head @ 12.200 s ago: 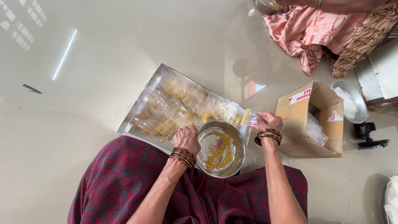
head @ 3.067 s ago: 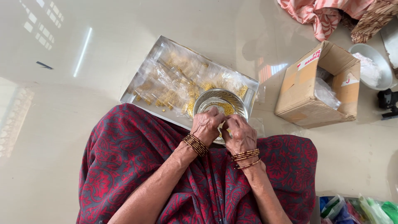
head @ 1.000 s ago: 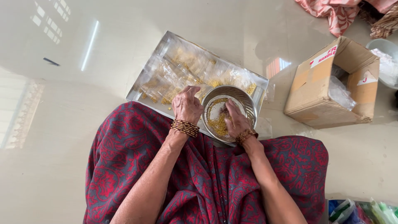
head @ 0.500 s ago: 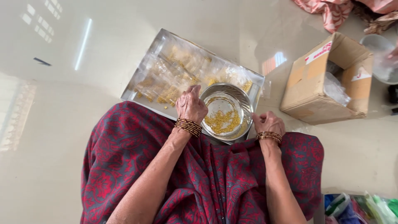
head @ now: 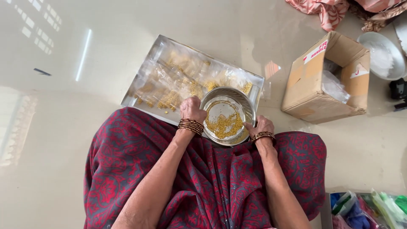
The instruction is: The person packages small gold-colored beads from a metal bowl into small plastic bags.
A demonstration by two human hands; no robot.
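A round steel bowl with small yellow beads scattered in its bottom rests at the edge of my lap. My left hand grips the bowl's left rim. My right hand holds the rim at the lower right. Both wrists wear brown bangles. Just beyond the bowl lies a shiny rectangular tray filled with several clear plastic packets of the same yellow beads. My red and grey patterned garment covers my lap below.
An open cardboard box with clear plastic bags inside stands right of the tray. A white plate lies at the far right, pink cloth at the top, and colourful packets at the bottom right. The floor is glossy.
Both hands were together over the bowl, the right one dipping in. Now they are apart, one on each side of the rim, and the beads lie spread across the bottom.
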